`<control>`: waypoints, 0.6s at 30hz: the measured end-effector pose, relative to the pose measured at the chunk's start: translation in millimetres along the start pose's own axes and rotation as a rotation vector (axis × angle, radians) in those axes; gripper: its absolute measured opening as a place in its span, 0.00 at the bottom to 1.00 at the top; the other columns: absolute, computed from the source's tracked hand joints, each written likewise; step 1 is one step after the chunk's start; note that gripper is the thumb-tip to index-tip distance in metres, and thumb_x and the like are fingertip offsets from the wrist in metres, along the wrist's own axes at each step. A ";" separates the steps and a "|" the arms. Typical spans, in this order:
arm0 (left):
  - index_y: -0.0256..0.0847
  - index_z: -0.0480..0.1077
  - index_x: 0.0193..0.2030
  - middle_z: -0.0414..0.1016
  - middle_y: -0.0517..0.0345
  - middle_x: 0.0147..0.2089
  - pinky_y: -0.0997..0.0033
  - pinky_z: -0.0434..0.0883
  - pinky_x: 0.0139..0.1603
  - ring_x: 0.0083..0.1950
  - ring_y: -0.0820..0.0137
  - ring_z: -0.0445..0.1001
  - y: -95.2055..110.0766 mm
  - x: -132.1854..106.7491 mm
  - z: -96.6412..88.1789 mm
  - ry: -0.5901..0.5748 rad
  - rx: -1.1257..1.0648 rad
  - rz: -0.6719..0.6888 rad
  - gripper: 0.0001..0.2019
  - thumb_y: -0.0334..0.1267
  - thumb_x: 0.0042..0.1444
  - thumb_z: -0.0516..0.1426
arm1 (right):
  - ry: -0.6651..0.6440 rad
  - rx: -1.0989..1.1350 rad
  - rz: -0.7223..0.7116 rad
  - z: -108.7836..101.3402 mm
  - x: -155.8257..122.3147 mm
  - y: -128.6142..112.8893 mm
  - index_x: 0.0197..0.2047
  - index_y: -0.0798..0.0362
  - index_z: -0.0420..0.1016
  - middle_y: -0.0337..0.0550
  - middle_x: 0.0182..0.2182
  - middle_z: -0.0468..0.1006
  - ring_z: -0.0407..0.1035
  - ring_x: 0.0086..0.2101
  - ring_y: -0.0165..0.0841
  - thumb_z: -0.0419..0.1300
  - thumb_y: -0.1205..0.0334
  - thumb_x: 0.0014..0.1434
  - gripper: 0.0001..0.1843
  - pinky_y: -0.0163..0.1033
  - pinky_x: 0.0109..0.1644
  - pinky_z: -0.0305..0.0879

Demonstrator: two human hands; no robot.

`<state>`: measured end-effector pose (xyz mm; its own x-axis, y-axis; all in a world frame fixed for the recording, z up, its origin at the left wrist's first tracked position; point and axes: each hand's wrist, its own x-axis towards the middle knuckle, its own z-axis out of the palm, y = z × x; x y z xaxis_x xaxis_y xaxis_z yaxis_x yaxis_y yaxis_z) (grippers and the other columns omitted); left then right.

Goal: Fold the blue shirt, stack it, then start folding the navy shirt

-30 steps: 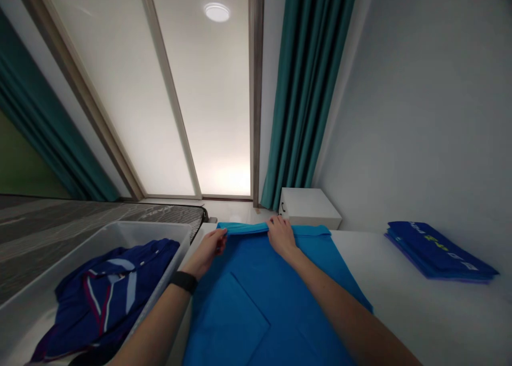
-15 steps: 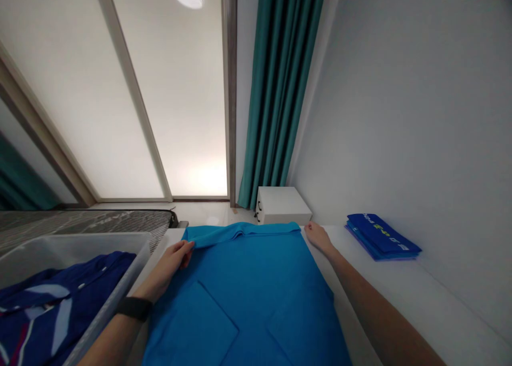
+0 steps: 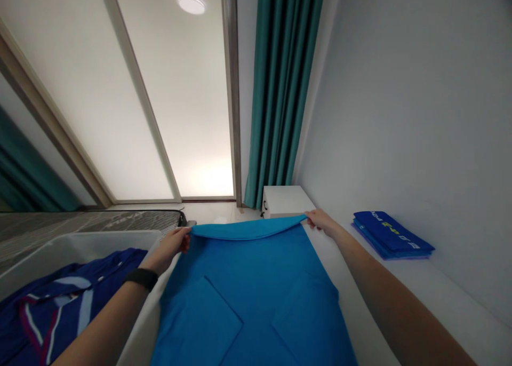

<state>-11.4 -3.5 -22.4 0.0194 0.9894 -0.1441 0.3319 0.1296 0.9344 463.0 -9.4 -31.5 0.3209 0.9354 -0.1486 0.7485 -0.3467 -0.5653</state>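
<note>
A bright blue shirt (image 3: 252,280) lies spread on the white table (image 3: 332,259), its sleeves folded in across the body. Its far edge is turned back in a narrow band. My left hand (image 3: 176,243), with a black band on the wrist, pinches the left corner of that edge. At the right corner, my right hand (image 3: 320,220) grips the same edge between thumb and fingers. Between the two hands the edge is stretched and slightly raised. The near part of the shirt runs out of view at the bottom.
On the left, a translucent plastic bin (image 3: 120,238) holds dark blue striped clothing (image 3: 80,296). A stack of folded blue garments (image 3: 390,235) sits at the right by the wall. Beyond the table stand a white cabinet (image 3: 286,199) and a green curtain (image 3: 280,99).
My right hand has closed on the right corner of the shirt, having been just beside it. The far edge is now lifted and pulled straighter. My left hand has risen slightly.
</note>
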 end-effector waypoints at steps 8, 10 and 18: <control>0.41 0.65 0.24 0.68 0.58 0.24 0.70 0.64 0.28 0.27 0.67 0.69 -2.2 -6.2 -18.7 0.097 0.337 0.058 0.13 0.47 0.51 0.50 | 0.055 -0.043 -0.037 0.0 -56.1 26.1 0.22 0.56 0.71 0.44 0.20 0.74 0.67 0.22 0.30 0.48 0.55 0.66 0.24 0.34 0.27 0.54; 0.41 0.66 0.23 0.71 0.56 0.24 0.69 0.63 0.30 0.30 0.65 0.70 -12.9 -12.3 -13.4 0.084 0.561 0.100 0.12 0.44 0.51 0.52 | 0.049 -0.105 -0.032 14.8 -69.4 37.9 0.20 0.55 0.69 0.44 0.20 0.74 0.68 0.24 0.32 0.53 0.57 0.63 0.21 0.34 0.28 0.53; 0.39 0.68 0.26 0.74 0.45 0.34 0.65 0.63 0.36 0.37 0.58 0.74 -42.2 -29.1 1.8 0.149 0.861 0.141 0.14 0.40 0.58 0.48 | 0.112 -0.269 -0.018 45.0 -86.8 45.6 0.30 0.53 0.73 0.48 0.30 0.79 0.73 0.33 0.37 0.50 0.56 0.65 0.16 0.36 0.32 0.54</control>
<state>-24.2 -38.0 -58.3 0.0111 0.9985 0.0539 0.9316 -0.0299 0.3623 443.2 -103.2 -80.8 0.3574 0.9330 -0.0420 0.8766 -0.3506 -0.3295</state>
